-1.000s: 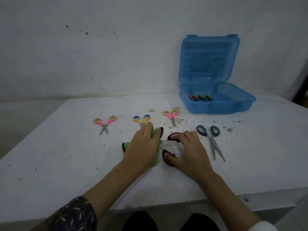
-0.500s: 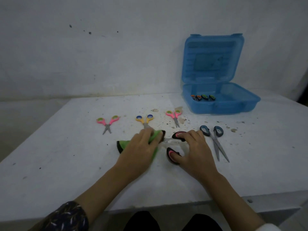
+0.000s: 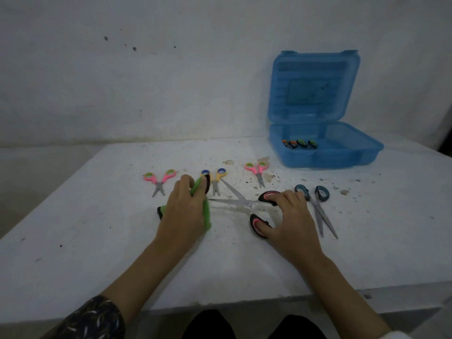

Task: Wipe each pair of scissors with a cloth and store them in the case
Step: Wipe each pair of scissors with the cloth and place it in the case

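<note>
Leftward along the blades goes the left hand with the cloth; a second ago it covered the black-and-pink scissors, and now both blades lie bare. These scissors rest flat on the white surface, blades spread and pointing left, one tip just beside the cloth. The right hand holds them by the handles, its grip clamped there: the thumb sits in the near loop and curled fingers cover the far one. The left hand's grip is clamped on the green, black-edged cloth, which is bunched under the palm and between the fingers.

Just right of the right hand lie the blue-handled scissors, blades toward the person. Behind the hands is a row of three small pairs: the left pink scissors, the yellow scissors just beside the left hand's fingertips, and the right pink scissors. Crumbs and specks dot the surface around them.

At the far right stands the blue case, lid upright against the wall. In its left part lie the stored scissors, only their handles showing. A dark patterned sleeve covers the left upper arm.
</note>
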